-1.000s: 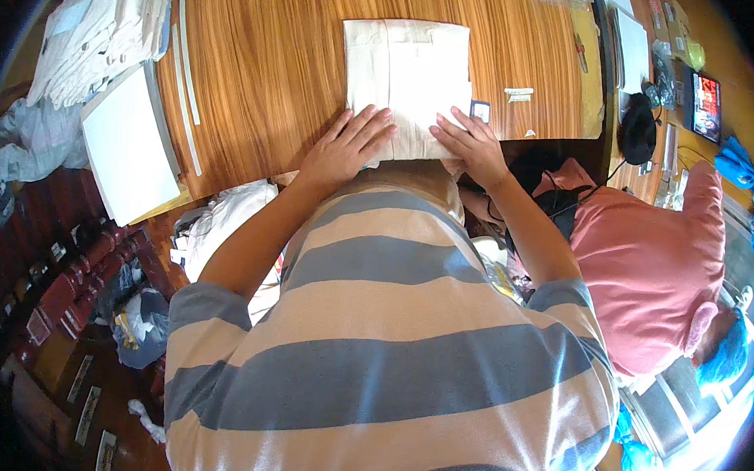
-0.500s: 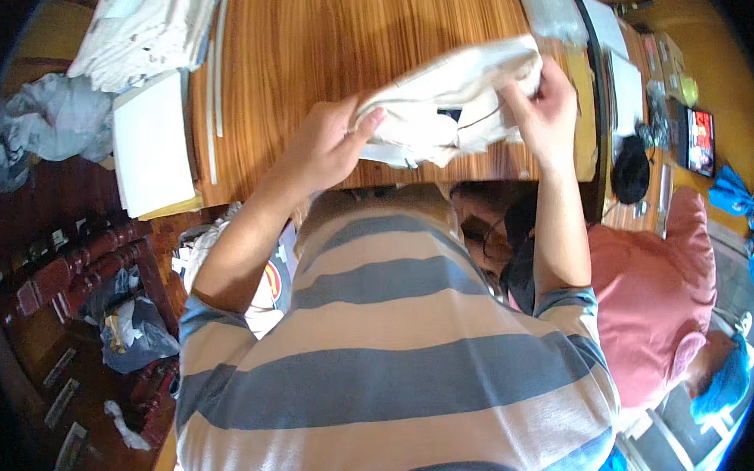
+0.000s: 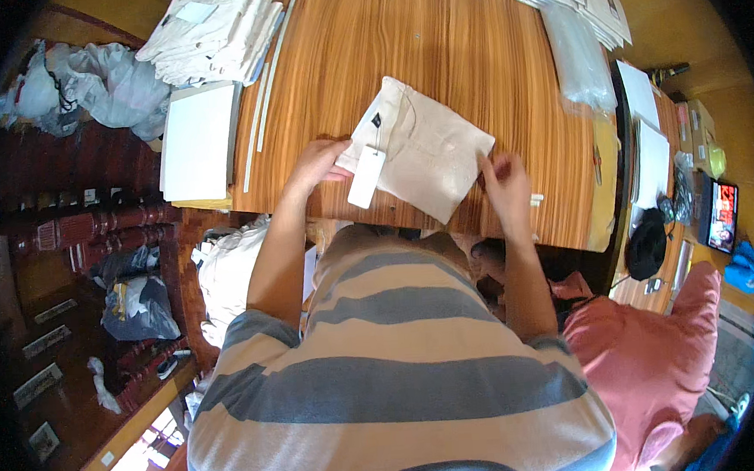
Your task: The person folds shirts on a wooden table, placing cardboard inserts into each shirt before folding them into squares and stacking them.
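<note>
The folded cream garment (image 3: 422, 151) is laid flat on the tabletop (image 3: 469, 48), pinched at its edges by left hand (image 3: 316, 163) and right hand (image 3: 505, 184) fingers; straightening appears unfinished.

One folded cream garment (image 3: 424, 151) lies on the wooden table (image 3: 469, 48), carrying one white hang tag (image 3: 366, 177). Two stacks of folded cloth (image 3: 209, 30) sit at the far edge (one per corner), with one white board (image 3: 199, 141).

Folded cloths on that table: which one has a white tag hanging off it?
The cream cloth between both hands, near the table's front edge. Its tag hangs by the left hand; the stacks farther back show none.
</note>
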Motion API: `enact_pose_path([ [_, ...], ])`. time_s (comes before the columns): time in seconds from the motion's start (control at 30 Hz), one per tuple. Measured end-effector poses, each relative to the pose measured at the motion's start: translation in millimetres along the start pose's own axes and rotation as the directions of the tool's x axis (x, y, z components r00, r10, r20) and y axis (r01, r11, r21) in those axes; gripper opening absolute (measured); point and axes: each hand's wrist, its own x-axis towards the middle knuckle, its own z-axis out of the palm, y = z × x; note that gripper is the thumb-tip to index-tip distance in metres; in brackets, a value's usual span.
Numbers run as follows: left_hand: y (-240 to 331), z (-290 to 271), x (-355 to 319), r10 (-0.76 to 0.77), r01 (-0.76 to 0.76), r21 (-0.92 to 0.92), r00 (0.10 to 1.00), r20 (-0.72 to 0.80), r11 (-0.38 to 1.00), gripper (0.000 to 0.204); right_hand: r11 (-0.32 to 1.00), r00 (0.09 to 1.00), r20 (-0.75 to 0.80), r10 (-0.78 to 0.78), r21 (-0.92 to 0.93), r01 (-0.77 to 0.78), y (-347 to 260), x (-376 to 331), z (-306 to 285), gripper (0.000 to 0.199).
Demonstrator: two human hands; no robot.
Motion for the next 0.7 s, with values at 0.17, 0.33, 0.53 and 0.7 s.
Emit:
enact_pose_path([
  [0.17,46,15,24,0.413,-0.272,0.507,0.892,-0.187,0.818,0.076,0.954,0.995,-0.023,0.096,0.287,-0.085,74,-64,16,0.031],
  [0.33,56,55,56,0.344,-0.165,0.733,0.934,-0.100,0.660,0.068,0.805,0.933,0.127,0.337,0.476,-0.355,37,-53,42,0.031],
  [0.53,60,24,42,0.495,-0.336,0.618,0.863,-0.101,0.711,0.061,0.886,0.985,0.122,0.118,0.436,-0.160,48,-23,85,0.032],
  [0.7,164,-97,-2,0.618,-0.397,0.566,0.738,-0.271,0.723,0.054,0.812,0.982,0.184,0.033,0.569,-0.134,-128,30,93,0.026],
])
